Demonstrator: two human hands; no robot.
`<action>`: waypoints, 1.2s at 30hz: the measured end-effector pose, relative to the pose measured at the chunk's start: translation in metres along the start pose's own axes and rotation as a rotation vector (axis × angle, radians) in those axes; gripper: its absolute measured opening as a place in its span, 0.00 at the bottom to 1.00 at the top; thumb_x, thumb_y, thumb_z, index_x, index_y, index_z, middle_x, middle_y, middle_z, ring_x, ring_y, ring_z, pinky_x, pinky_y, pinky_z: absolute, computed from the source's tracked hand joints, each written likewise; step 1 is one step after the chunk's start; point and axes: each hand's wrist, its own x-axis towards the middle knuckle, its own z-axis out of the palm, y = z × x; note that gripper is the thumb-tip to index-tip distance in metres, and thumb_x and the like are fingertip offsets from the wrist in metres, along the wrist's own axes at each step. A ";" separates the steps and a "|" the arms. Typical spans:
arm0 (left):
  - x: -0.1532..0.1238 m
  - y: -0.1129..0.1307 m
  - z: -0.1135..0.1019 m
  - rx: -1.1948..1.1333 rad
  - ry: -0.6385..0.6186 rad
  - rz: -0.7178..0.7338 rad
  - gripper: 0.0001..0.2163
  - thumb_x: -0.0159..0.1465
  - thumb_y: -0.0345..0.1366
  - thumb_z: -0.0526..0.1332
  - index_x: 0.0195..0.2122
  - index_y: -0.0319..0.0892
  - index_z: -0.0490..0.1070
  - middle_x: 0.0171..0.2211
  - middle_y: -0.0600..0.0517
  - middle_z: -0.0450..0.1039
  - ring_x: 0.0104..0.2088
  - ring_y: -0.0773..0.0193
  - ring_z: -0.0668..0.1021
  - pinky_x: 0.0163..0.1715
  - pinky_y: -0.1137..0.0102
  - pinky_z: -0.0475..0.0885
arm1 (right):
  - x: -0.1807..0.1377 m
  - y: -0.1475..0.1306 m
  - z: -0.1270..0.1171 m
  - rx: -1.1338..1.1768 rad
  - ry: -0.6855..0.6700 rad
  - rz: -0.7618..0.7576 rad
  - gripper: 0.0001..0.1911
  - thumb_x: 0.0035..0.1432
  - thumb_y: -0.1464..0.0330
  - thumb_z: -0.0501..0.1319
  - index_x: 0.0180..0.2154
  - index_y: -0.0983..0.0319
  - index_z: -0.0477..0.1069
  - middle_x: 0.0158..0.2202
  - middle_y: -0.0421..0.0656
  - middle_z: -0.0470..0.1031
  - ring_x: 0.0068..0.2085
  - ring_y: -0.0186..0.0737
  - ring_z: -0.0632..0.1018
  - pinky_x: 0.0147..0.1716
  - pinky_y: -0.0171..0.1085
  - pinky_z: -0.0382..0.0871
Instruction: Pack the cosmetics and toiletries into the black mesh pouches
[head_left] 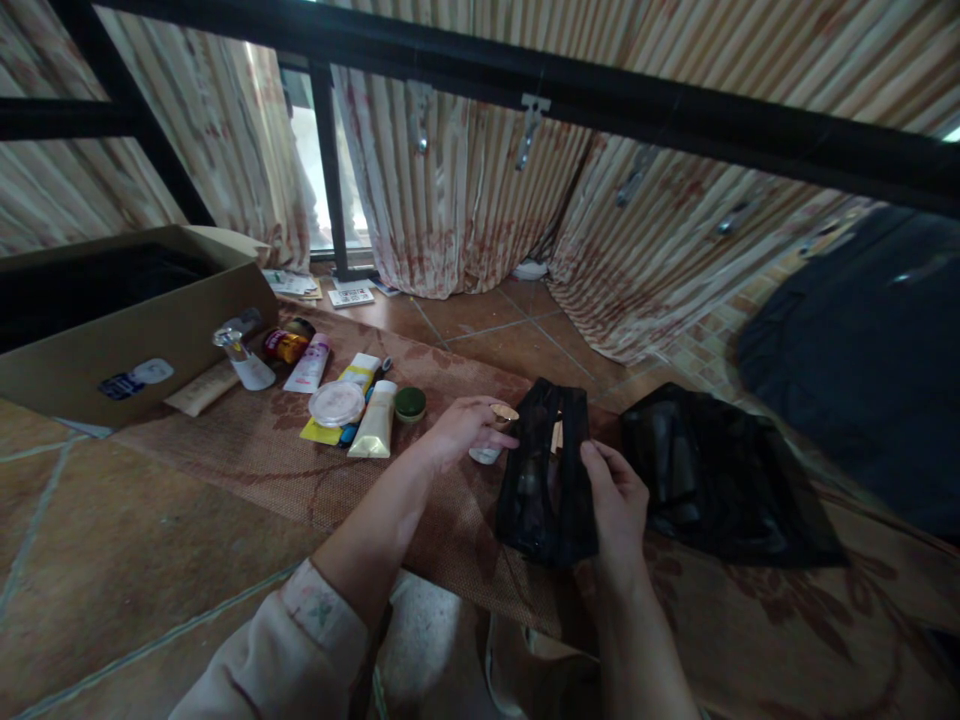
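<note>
My left hand (466, 432) is closed around a small white container (486, 455) with a gold-coloured top (505, 412), just left of a black see-through mesh pouch (534, 490). The fingers hide part of the container. On the pouch's right edge my right hand (616, 485) pinches the fabric. The pouch stands open at the top, and a gold-toned item (557, 436) shows inside it. Left of my left hand lie a dark green round jar (410, 403), a cream tube with a gold end (375, 420) and a round clear-lidded case (337, 403) resting on yellow packaging (319, 432).
Farther left are a pink tube (309, 362), an amber jar (285, 345), a clear pump bottle (251, 365) and a beige tube (201, 388), beside a cardboard box (142, 330). A second black bag (720, 480) lies right. A dark rail (480, 62) crosses above the patterned cloth (450, 510).
</note>
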 end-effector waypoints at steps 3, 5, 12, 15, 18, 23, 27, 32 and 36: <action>0.000 -0.001 0.000 0.047 -0.003 0.016 0.08 0.54 0.29 0.61 0.36 0.37 0.70 0.29 0.49 0.74 0.27 0.62 0.81 0.26 0.73 0.71 | 0.000 -0.001 0.000 -0.002 0.003 0.003 0.19 0.47 0.55 0.67 0.34 0.64 0.77 0.27 0.41 0.76 0.27 0.36 0.74 0.27 0.34 0.68; 0.000 -0.003 0.000 0.087 -0.009 0.036 0.08 0.55 0.32 0.64 0.36 0.37 0.70 0.28 0.50 0.74 0.26 0.64 0.80 0.25 0.75 0.71 | 0.000 -0.001 0.000 -0.005 0.006 0.009 0.19 0.47 0.55 0.67 0.34 0.64 0.77 0.27 0.41 0.76 0.27 0.35 0.74 0.27 0.33 0.67; -0.001 -0.004 -0.001 0.261 -0.026 0.090 0.09 0.56 0.35 0.67 0.31 0.37 0.68 0.21 0.54 0.71 0.21 0.67 0.78 0.18 0.79 0.67 | 0.000 0.001 0.000 0.023 0.005 0.026 0.19 0.46 0.55 0.67 0.35 0.63 0.77 0.28 0.41 0.76 0.27 0.35 0.74 0.27 0.33 0.68; -0.002 -0.002 -0.001 0.317 -0.031 0.081 0.10 0.55 0.34 0.67 0.32 0.37 0.68 0.20 0.55 0.71 0.18 0.67 0.77 0.17 0.78 0.68 | -0.002 -0.001 0.001 0.036 0.006 0.026 0.19 0.46 0.56 0.68 0.34 0.64 0.77 0.28 0.41 0.76 0.27 0.35 0.74 0.27 0.33 0.68; -0.003 -0.002 -0.001 0.355 -0.029 0.071 0.11 0.54 0.34 0.68 0.32 0.37 0.68 0.19 0.55 0.71 0.17 0.68 0.76 0.16 0.77 0.69 | -0.002 -0.001 0.001 0.040 0.002 0.033 0.19 0.46 0.56 0.68 0.35 0.64 0.77 0.28 0.41 0.76 0.27 0.35 0.74 0.26 0.33 0.68; -0.004 -0.001 0.001 0.420 -0.024 0.101 0.08 0.55 0.33 0.67 0.31 0.37 0.68 0.19 0.56 0.71 0.16 0.70 0.75 0.15 0.80 0.67 | -0.001 0.001 0.000 0.039 -0.005 0.027 0.18 0.47 0.56 0.68 0.34 0.63 0.77 0.28 0.40 0.77 0.28 0.35 0.74 0.27 0.33 0.67; -0.004 -0.002 0.001 0.433 -0.026 0.120 0.08 0.56 0.33 0.66 0.30 0.38 0.67 0.19 0.56 0.70 0.16 0.70 0.75 0.15 0.79 0.67 | -0.001 0.001 0.000 0.039 -0.003 0.025 0.18 0.47 0.56 0.68 0.34 0.63 0.77 0.29 0.40 0.77 0.28 0.35 0.74 0.28 0.34 0.67; -0.003 -0.002 0.000 0.454 -0.037 0.128 0.07 0.56 0.33 0.65 0.29 0.38 0.67 0.19 0.56 0.70 0.16 0.70 0.75 0.16 0.79 0.68 | -0.001 0.001 0.000 0.016 -0.005 0.024 0.19 0.47 0.55 0.67 0.34 0.64 0.77 0.29 0.41 0.76 0.28 0.35 0.74 0.27 0.33 0.67; -0.003 -0.002 0.000 0.468 -0.039 0.127 0.07 0.56 0.33 0.64 0.30 0.38 0.67 0.19 0.56 0.70 0.16 0.70 0.75 0.16 0.79 0.68 | -0.002 0.000 0.000 0.034 -0.006 0.016 0.19 0.47 0.55 0.67 0.34 0.64 0.77 0.28 0.41 0.76 0.27 0.35 0.73 0.27 0.33 0.67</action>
